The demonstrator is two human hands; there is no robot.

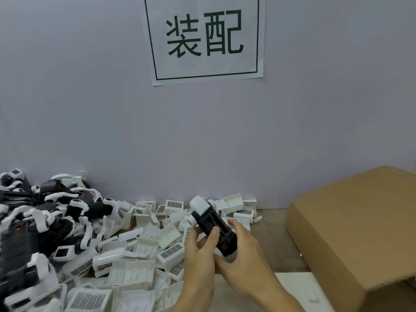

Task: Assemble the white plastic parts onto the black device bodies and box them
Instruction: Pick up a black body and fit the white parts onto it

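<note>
Meanwhile both hands held black device body (219, 230) above counter: left hand (199, 251) gripped near white plastic part (199, 204), right hand (244, 251) cupped lower end. Looked light, rigid, smooth; best gripped along sides.

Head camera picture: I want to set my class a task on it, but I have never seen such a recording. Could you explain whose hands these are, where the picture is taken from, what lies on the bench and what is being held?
There is no machine here. A person wears a camera on the head, so you look forward and down at their own two bare hands. The left hand and the right hand together hold one black device body with a white plastic part at its far end. On the bench lies a heap of loose white plastic parts; further left is a pile of black and white devices. A brown cardboard box stands on the right. A paper sign with green characters hangs on the wall.
</note>
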